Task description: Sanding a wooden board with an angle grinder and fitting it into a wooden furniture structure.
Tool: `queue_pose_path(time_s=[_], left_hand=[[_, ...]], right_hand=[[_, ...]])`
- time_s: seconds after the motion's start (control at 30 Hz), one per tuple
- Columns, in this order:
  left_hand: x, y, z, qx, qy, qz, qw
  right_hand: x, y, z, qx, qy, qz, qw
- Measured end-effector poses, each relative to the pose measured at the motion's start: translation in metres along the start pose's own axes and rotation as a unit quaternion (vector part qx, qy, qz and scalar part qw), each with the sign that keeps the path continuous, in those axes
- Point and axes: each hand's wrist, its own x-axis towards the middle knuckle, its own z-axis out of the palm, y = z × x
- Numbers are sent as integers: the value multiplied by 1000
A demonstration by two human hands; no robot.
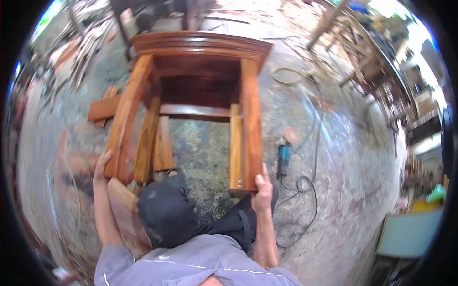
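A varnished reddish-brown wooden furniture frame [250,119] lies in front of me, its moulded edge at the far end and its legs pointing toward my body. The end of the left leg is in my left hand [102,164], with the fingers closed around its outer side. My right hand [262,194] grips the end of the right leg, its thumb on the top face. Paler wooden pieces [163,143] show inside and below the frame. What the underside of the frame rests on is hidden.
An angle-grinder-like teal power tool [283,159] with a round pinkish disc lies right of the frame, its black cord [315,200] looping over the stained floor [353,167]. Wooden blocks [104,108] lie at the left. A cluttered bench [381,57] stands at the far right.
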Motion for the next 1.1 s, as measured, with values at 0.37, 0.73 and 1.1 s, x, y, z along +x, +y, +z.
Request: queue_pose_path(time_s=[0.37,0.73,1.1], left_hand=[[-54,55,-45,57,38,-9,998],[-130,147,70,16,15,83,996],[-57,242,111,104,-25,152,983]], right_hand=[[-55,-115,17,-55,-4,1,998],[-43,-244,39,-157,60,8,986],[28,-242,-12,-556,-244,-85,790]])
